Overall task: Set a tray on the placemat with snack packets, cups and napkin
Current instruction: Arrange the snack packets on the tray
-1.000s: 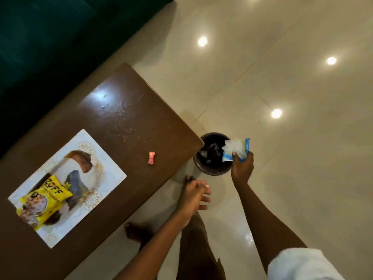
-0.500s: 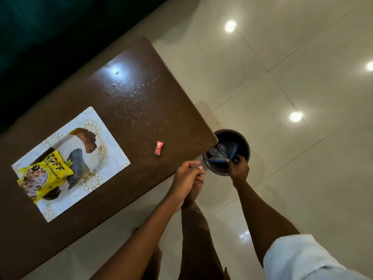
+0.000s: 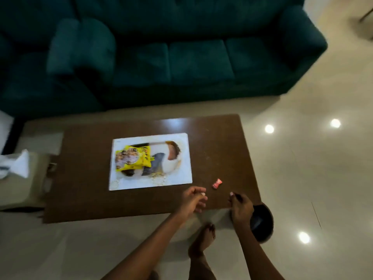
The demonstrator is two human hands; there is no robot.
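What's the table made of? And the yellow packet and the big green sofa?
The table looks like dark brown wood or veneer, polished: light reflects off it. The yellow snack packet is probably thin plastic film, brightly printed; blur hides its sheen. The sofa looks like soft teal fabric, perhaps velvet: matte, no glare.

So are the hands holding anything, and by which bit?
Nothing that shows. The left hand and right hand are loosely curled and empty over the table; the small red sweet lies on it just beyond them, untouched.
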